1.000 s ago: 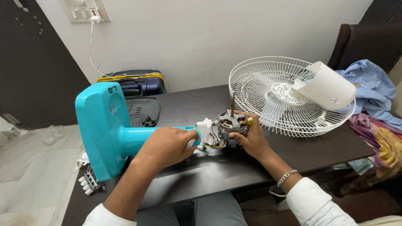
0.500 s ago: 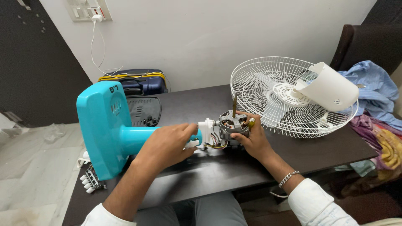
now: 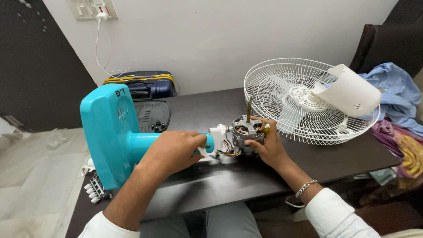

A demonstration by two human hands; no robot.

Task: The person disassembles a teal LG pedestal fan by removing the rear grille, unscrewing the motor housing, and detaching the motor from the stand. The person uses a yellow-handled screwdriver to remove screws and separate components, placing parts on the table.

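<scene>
Nearest the front edge of the dark desk (image 3: 211, 185), the left hand (image 3: 174, 152) is seen with its grip clenched around the turquoise neck of the fan stand (image 3: 112, 136), whose broad base is tipped up over the desk's left edge. Beside it, the right hand (image 3: 269, 147) is wrapped about the bare fan motor (image 3: 246, 132), its grip grasping the motor's housing from the right, with a yellow-tipped part showing just above the fingers. The motor is set near the middle of the desk, its shaft pointing up, and is joined to the stand through a white bracket and coloured wires. Farther back, toward the right rear corner, white wire fan guards (image 3: 304, 101) are laid flat, and a white plastic cover (image 3: 350, 92) is rested on them. A black grilled panel (image 3: 152, 115) is placed near the rear left.
</scene>
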